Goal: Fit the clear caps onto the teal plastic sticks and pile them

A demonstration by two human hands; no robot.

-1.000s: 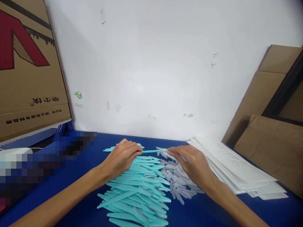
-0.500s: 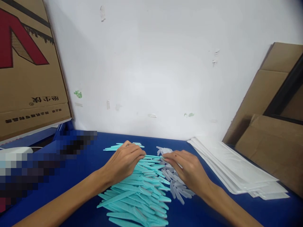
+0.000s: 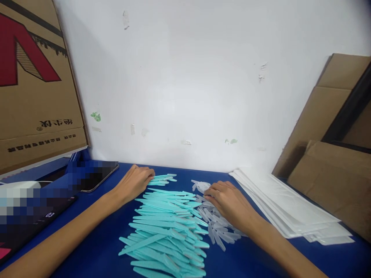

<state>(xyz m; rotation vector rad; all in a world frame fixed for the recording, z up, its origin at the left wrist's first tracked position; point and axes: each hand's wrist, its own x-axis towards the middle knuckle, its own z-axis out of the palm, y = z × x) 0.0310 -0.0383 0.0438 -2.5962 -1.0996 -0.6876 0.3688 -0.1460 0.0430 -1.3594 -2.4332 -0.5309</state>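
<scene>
My left hand (image 3: 136, 181) is at the back of the table, its fingers closed on the left end of a teal eyebrow razor in a small group of razors (image 3: 164, 178). In front lies a large pile of teal eyebrow razors (image 3: 171, 231), long and flat, mostly pointing left to right. My right hand (image 3: 224, 197) reaches over a heap of translucent plastic caps (image 3: 220, 231). Thumb and fingers are pinched together at a cap (image 3: 202, 187) on the heap's left side; the fingertips partly hide it.
Flat white bags (image 3: 290, 208) are stacked on the right of the blue table (image 3: 95, 239). Cardboard (image 3: 333, 185) leans behind them. A large printed carton (image 3: 37, 92) stands at left, near a phone (image 3: 101, 177) and a dark device (image 3: 49, 212). A white wall (image 3: 185, 77) closes the back.
My hands, which met around one razor above the big pile, have moved apart. The left went back and left to the small group; the right shifted slightly right onto the caps.
</scene>
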